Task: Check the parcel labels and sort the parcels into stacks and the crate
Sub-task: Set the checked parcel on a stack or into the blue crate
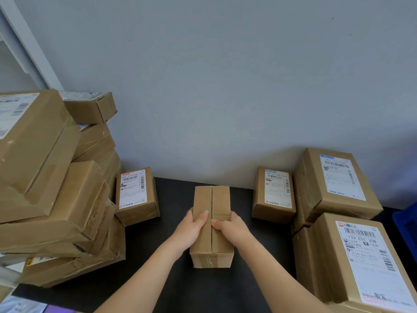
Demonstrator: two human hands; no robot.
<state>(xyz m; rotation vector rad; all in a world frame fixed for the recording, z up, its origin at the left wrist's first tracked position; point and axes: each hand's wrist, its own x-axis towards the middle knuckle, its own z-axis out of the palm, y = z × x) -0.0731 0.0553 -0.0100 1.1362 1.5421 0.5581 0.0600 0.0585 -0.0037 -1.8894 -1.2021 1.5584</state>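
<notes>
A narrow brown cardboard parcel with a taped centre seam lies lengthwise in the middle of the black table; no label shows on its top. My left hand grips its left side, thumb on top. My right hand grips its right side, thumb at the seam. A small labelled parcel sits to the left and another labelled parcel to the right. A blue crate shows at the right edge.
A tall, uneven stack of brown parcels fills the left side. Two large labelled boxes, the far one and the near one, stand on the right. A grey wall runs behind the table.
</notes>
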